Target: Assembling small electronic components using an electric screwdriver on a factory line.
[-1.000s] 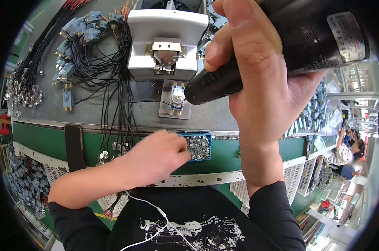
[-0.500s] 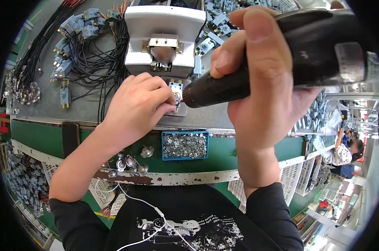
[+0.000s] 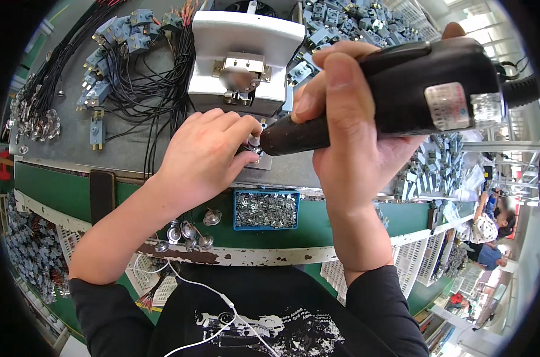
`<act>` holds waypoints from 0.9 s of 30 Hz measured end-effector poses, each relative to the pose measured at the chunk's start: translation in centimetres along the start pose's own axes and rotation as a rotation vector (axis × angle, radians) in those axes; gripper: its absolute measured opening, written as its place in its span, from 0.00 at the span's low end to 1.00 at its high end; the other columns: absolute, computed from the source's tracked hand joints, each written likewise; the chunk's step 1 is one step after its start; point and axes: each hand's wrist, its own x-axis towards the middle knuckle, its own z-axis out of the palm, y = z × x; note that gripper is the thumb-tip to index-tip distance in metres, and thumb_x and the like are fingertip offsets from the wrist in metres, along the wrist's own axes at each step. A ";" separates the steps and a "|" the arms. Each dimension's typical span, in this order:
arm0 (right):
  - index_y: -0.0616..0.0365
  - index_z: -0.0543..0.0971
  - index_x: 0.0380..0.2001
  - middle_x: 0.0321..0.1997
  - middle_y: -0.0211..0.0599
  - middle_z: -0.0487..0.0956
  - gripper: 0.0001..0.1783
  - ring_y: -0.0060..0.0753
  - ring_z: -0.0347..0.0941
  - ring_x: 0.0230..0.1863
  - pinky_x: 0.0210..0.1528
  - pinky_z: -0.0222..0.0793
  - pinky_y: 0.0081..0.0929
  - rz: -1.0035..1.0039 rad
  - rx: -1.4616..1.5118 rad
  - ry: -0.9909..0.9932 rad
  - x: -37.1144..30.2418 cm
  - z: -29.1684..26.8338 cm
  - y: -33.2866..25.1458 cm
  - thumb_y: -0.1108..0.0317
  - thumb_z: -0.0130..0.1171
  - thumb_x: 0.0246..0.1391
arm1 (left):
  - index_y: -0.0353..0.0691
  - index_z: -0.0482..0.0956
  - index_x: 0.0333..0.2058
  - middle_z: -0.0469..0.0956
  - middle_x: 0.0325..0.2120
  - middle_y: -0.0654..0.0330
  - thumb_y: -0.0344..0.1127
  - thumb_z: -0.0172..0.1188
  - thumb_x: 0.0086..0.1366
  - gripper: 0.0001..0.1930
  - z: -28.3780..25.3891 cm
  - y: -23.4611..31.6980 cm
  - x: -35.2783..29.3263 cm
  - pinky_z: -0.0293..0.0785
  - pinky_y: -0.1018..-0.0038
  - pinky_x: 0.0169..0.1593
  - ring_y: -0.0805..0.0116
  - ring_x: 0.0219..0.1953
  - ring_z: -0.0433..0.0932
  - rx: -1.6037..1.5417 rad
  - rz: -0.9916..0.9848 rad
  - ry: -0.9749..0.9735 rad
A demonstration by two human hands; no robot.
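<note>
My right hand [image 3: 347,125] is wrapped round a black electric screwdriver [image 3: 395,98], held level with its tip pointing left. In front of the metal fixture, the fingertips of my left hand [image 3: 204,154] close in a pinch on a small silver-and-white part [image 3: 254,143]. The screwdriver's nose reaches right up to that part, and its bit is hidden. Below the part lies a small metal plate [image 3: 265,162], mostly covered by my fingers. What else the fingers cover, I cannot tell.
Behind my hands stands a white-and-silver fixture [image 3: 246,35]. Grey-blue switch blocks [image 3: 97,134] with black wires lie left, more blocks [image 3: 341,24] behind right. A blue tray [image 3: 266,229] of small metal pieces and round metal parts [image 3: 212,216] sit near the front edge. A person [image 3: 490,256] is far right.
The screwdriver and my right hand have moved left and slightly down, bringing the tip against the part. My left fingers now cover the grey-blue block that showed before. The whole view has shifted slightly.
</note>
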 end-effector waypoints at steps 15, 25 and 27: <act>0.68 0.79 0.38 0.34 0.36 0.83 0.09 0.21 0.78 0.26 0.27 0.76 0.21 0.162 0.467 -0.084 1.5 -1.4 3.0 0.84 0.68 0.55 | 0.41 0.77 0.47 0.79 0.43 0.60 0.37 0.72 0.59 0.20 -0.1 0.0 0.1 0.79 0.62 0.47 0.54 0.46 0.80 -0.064 -0.041 -0.042; 0.69 0.81 0.38 0.36 0.37 0.83 0.08 0.23 0.79 0.29 0.31 0.76 0.19 0.199 0.438 -0.073 0.2 -1.1 2.1 0.85 0.66 0.54 | 0.45 0.78 0.50 0.77 0.49 0.64 0.37 0.69 0.61 0.19 0.8 -0.2 -0.3 0.81 0.64 0.45 0.59 0.45 0.80 -0.066 -0.041 -0.001; 0.69 0.79 0.42 0.37 0.40 0.82 0.10 0.24 0.79 0.28 0.31 0.76 0.22 0.143 0.380 -0.145 0.4 -1.0 2.3 0.82 0.65 0.57 | 0.45 0.78 0.50 0.77 0.49 0.64 0.37 0.69 0.61 0.19 0.8 -0.3 -0.4 0.81 0.64 0.45 0.59 0.44 0.80 -0.063 -0.044 -0.010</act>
